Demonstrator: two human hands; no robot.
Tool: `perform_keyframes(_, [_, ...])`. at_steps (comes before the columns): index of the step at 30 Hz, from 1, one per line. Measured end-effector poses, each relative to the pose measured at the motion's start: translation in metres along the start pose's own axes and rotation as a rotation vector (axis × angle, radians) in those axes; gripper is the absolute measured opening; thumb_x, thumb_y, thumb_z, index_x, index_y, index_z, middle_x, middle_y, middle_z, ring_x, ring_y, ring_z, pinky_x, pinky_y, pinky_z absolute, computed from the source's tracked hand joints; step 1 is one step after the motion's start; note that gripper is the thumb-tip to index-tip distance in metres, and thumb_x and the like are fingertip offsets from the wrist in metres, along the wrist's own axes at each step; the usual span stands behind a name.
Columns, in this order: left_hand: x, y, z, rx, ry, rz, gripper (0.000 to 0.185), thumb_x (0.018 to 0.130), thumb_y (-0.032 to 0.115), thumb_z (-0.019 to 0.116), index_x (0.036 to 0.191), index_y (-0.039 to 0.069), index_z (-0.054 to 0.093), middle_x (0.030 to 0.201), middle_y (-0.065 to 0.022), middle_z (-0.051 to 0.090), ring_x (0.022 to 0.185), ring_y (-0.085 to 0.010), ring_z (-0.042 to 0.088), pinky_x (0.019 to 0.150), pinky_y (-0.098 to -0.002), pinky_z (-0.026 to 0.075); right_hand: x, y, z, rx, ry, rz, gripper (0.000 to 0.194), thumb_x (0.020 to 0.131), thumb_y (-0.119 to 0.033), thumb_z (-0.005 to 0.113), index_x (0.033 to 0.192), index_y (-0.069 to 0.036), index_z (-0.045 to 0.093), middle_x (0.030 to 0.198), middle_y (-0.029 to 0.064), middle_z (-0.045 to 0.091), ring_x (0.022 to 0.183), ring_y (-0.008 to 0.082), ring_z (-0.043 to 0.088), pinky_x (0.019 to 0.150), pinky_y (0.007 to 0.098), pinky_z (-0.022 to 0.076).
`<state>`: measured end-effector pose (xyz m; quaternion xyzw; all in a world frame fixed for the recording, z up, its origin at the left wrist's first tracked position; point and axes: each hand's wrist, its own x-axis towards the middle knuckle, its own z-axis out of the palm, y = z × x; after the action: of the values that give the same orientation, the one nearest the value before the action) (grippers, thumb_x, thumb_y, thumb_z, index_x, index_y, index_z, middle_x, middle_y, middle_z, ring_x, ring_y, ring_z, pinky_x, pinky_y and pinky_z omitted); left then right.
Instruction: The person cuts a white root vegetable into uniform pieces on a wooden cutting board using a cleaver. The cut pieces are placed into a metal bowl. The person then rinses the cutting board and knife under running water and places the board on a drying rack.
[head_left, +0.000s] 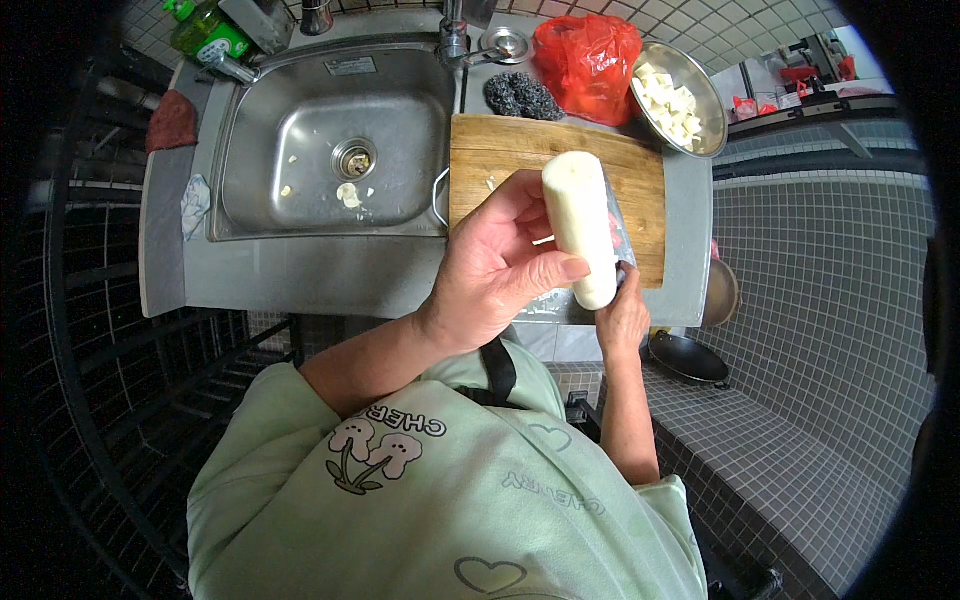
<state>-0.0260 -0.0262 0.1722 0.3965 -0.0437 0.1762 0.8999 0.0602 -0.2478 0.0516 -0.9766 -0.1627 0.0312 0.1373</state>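
Observation:
My left hand (495, 270) grips a thick, peeled white root vegetable (579, 225), its cut end tilted up towards me. Thumb and fingers wrap its left side, above the wooden cutting board (487, 142). Behind the vegetable, my right hand (624, 319) is closed around the dark handle of a kitchen knife (621, 214). Most of the blade is hidden by the vegetable; a strip shows along its right edge. Pale cubes (667, 105) of cut vegetable fill part of a steel bowl (716, 124) past the board's far right corner.
Left of the board is a steel sink (300, 150) with pale scraps (349, 196) near its drain. A steel wool scourer (523, 96) and a red plastic bag (589, 67) lie behind the board. A dish soap bottle (210, 37) stands back left. Below right sits a black wok (688, 358).

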Motion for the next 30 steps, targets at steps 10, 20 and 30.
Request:
perform_keyframes(10, [-0.001,-0.001,-0.001,-0.094,-0.035,-0.122,0.047,0.088,0.003,0.064,0.128,-0.001,0.039,0.118,-0.0121,0.054,0.112,-0.0205,0.056,0.097,-0.0351,0.046,0.002,0.008,0.016,0.179,0.174,-0.105,0.049,0.081,-0.023,0.073,0.122,-0.009,0.052,0.100,0.0161,0.061,0.088,0.0339,0.060,0.072,0.0436,0.0495])
perform_keyframes(20, [-0.006,0.007,-0.004,0.665,-0.147,0.150,0.047,0.080,-0.009,0.064,0.122,-0.003,0.042,0.119,-0.0193,0.056,0.114,-0.0265,0.056,0.097,-0.0369,0.047,0.024,-0.064,-0.082,0.686,0.246,-0.322,0.021,0.079,0.001,0.067,0.099,-0.003,0.067,0.096,0.0127,0.063,0.088,0.0246,0.060,0.077,0.0329,0.0479])
perform_keyframes(30, [-0.011,0.007,0.008,0.378,-0.069,0.040,0.045,0.079,-0.002,0.068,0.121,-0.002,0.052,0.105,-0.0076,0.060,0.096,-0.0134,0.057,0.084,-0.0267,0.046,0.016,-0.128,-0.163,0.766,0.423,-0.894,0.029,0.063,-0.012,0.082,0.087,-0.007,0.065,0.081,0.0048,0.063,0.074,0.0198,0.057,0.065,0.0294,0.0446])
